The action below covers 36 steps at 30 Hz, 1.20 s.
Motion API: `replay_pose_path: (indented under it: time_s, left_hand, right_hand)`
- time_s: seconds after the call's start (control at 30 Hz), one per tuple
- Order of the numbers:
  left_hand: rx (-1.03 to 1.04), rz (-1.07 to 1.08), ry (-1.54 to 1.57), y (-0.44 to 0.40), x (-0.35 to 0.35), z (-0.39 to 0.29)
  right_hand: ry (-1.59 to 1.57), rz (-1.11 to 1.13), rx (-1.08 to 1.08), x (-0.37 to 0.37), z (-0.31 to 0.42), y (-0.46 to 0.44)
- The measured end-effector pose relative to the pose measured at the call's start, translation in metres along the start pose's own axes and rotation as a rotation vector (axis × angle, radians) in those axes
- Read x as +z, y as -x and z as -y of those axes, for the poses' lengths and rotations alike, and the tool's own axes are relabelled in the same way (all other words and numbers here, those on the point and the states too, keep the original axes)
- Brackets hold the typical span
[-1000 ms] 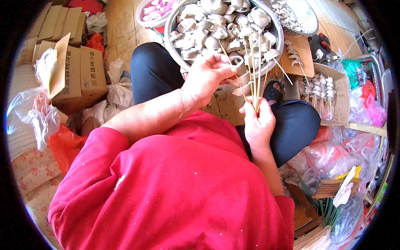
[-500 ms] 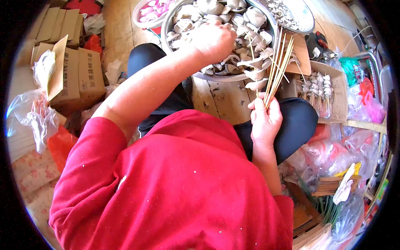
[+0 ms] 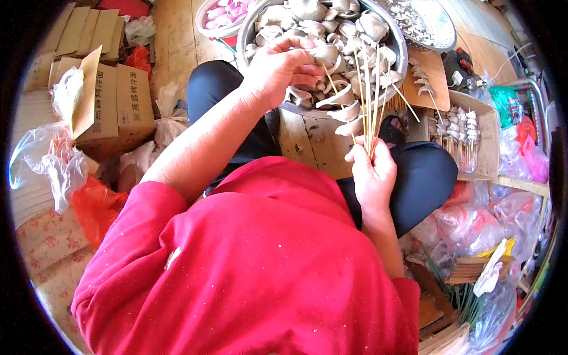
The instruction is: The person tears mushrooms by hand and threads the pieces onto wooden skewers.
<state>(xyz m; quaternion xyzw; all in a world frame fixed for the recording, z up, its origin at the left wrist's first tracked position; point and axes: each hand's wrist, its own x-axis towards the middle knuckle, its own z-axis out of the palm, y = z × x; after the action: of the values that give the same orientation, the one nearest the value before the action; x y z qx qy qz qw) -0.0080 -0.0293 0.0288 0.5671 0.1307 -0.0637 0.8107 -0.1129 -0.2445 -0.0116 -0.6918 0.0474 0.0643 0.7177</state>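
Observation:
My right hand (image 3: pixel 374 168) is closed round the lower ends of several bamboo skewers (image 3: pixel 368 109), which fan upward. One of them leans left, with grey mushroom pieces (image 3: pixel 350 126) threaded low on it and its pointed tip bare. Just left of that tip, my left hand (image 3: pixel 283 70) has its fingers bent around a grey mushroom (image 3: pixel 325 55), partly covered by the fingertips. Both hands are at the near side of a large metal basin (image 3: pixel 402 59) heaped with grey mushrooms (image 3: pixel 307 8).
A bowl of pink pieces (image 3: pixel 223 14) and a perforated tray (image 3: pixel 448 39) flank the basin. At right are a brown board (image 3: pixel 436 77), a carton of filled skewers (image 3: pixel 486 142) and plastic bags (image 3: pixel 467 225). Cardboard boxes (image 3: pixel 133 103) stand at left.
My left hand left the leaning skewer, reached into the basin's mushrooms, and has come back toward the skewer with a mushroom. My right hand tilted the skewers right, then back left.

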Motion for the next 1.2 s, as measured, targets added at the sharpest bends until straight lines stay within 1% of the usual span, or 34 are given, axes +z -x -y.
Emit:
replay_pose_path:
  time_s: [0.03, 0.13, 0.33, 0.4, 0.63, 0.77, 0.83, 0.87, 0.9, 0.97, 1.07, 1.2]
  left_hand:
    - [-0.003, 0.001, 0.002, 0.000, -0.001, 0.004]
    - [-0.031, 0.033, 0.162, 0.002, -0.004, 0.011]
    - [-0.026, 0.024, 0.205, 0.003, -0.003, 0.013]
    - [-0.021, 0.004, 0.199, 0.005, -0.002, 0.013]
    - [-0.004, -0.033, 0.146, 0.004, -0.004, 0.014]
    - [-0.008, 0.021, 0.104, 0.008, -0.002, 0.014]
    - [-0.076, 0.009, 0.038, 0.014, 0.003, 0.012]
    - [-0.075, 0.007, 0.025, 0.014, 0.002, 0.014]
    - [-0.075, 0.007, 0.025, 0.013, 0.000, 0.016]
    - [-0.064, 0.014, 0.163, 0.012, -0.003, 0.017]
    - [-0.076, -0.039, 0.195, 0.006, -0.007, 0.013]
    - [-0.031, -0.028, 0.160, 0.009, -0.006, 0.010]
  right_hand:
    - [0.003, -0.002, 0.002, 0.000, 0.000, 0.000]
    - [0.054, -0.002, 0.002, 0.000, -0.002, 0.001]
    - [0.102, -0.016, -0.015, -0.002, -0.003, 0.002]
    - [0.142, -0.013, -0.023, -0.002, -0.003, 0.002]
    - [0.133, -0.013, -0.025, -0.003, -0.002, 0.001]
    - [0.123, -0.014, -0.020, -0.004, -0.003, 0.001]
    - [0.127, -0.016, -0.017, -0.004, -0.004, 0.001]
    - [0.124, -0.021, -0.011, -0.005, -0.005, 0.001]
    - [0.121, -0.026, -0.005, -0.005, -0.005, 0.002]
    - [0.109, -0.025, 0.001, -0.005, -0.004, 0.002]
    - [0.094, -0.024, 0.009, -0.004, -0.005, 0.003]
    - [0.138, -0.018, 0.004, -0.005, -0.004, 0.003]
